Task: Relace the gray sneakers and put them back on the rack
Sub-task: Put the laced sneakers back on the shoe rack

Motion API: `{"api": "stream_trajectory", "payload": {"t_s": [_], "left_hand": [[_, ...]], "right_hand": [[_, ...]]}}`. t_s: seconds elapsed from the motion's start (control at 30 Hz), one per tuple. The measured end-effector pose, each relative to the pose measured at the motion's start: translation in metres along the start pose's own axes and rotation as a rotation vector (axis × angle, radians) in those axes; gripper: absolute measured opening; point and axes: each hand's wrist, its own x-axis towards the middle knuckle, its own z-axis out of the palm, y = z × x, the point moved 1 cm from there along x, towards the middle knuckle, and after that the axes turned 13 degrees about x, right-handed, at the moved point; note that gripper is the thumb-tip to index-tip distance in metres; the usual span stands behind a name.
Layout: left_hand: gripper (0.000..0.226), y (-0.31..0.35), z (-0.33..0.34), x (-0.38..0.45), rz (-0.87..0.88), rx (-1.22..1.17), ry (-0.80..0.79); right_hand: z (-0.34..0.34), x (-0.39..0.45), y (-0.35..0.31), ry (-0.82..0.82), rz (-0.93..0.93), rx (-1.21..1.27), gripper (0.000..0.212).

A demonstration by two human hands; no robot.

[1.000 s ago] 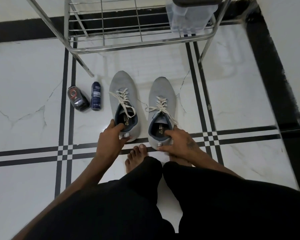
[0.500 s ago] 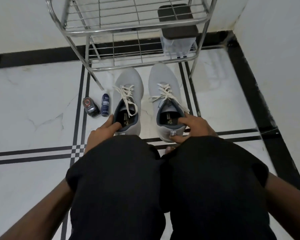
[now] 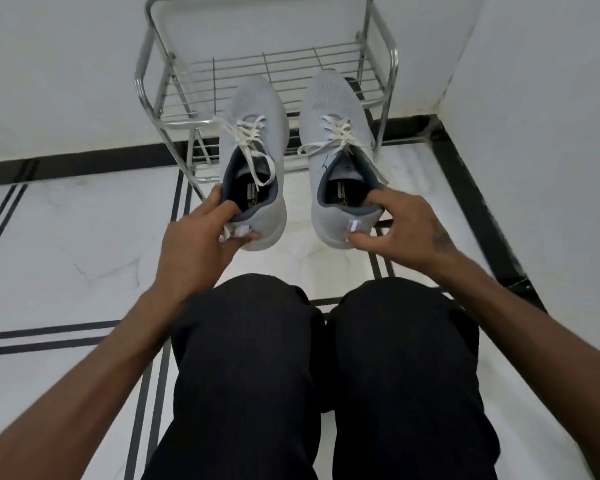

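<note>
Two gray sneakers with white laces hang in the air in front of the steel wire rack (image 3: 174, 124). My left hand (image 3: 198, 244) grips the heel of the left sneaker (image 3: 257, 109), fingers inside the collar and thumb under the heel tab. My right hand (image 3: 400, 233) grips the heel of the right sneaker (image 3: 333, 98) the same way. Both toes point at the rack's upper shelf and overlap its front rail. The laces are threaded through the eyelets, with loose ends trailing.
The rack stands against a white wall, in a corner with another wall (image 3: 551, 98) on the right. The floor (image 3: 66, 244) is white marble with black stripes. My knees in black trousers (image 3: 326, 358) fill the lower middle.
Both sneakers have come up off the floor and moved toward the rack's upper shelf. The view has risen; the two small bottles on the floor have dropped out of sight.
</note>
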Motion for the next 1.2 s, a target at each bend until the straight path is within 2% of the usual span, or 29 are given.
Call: {"api": "stream_trajectory", "payload": {"t_s": [0.1, 0.27, 0.6, 0.73, 0.87, 1.1, 1.2], "left_hand": [[0.028, 0.003, -0.024, 0.038, 0.002, -0.002, 0.041], [0.032, -0.009, -0.039, 0.119, -0.042, 0.030, 0.029], [0.025, -0.048, -0.001, 0.225, -0.110, 0.128, -0.061], [0.028, -0.061, 0.019, 0.247, -0.140, 0.129, -0.110], [0.042, -0.071, 0.029, 0.260, -0.154, 0.116, -0.137], [0.049, -0.075, 0.027, 0.261, -0.119, 0.121, -0.177], [0.061, -0.074, 0.027, 0.252, -0.157, 0.072, -0.147]], "right_hand": [[-0.012, 0.037, -0.015, 0.063, -0.023, 0.006, 0.032], [-0.025, 0.113, -0.032, 0.127, -0.021, -0.006, 0.039], [-0.016, 0.235, -0.014, 0.125, 0.078, 0.030, 0.037], [-0.011, 0.267, 0.001, 0.138, 0.099, 0.011, 0.038], [-0.004, 0.284, 0.017, 0.111, 0.116, -0.037, 0.043], [0.002, 0.289, 0.017, 0.061, 0.189, -0.056, 0.058], [0.006, 0.282, 0.015, 0.081, 0.208, -0.050, 0.069]]}}
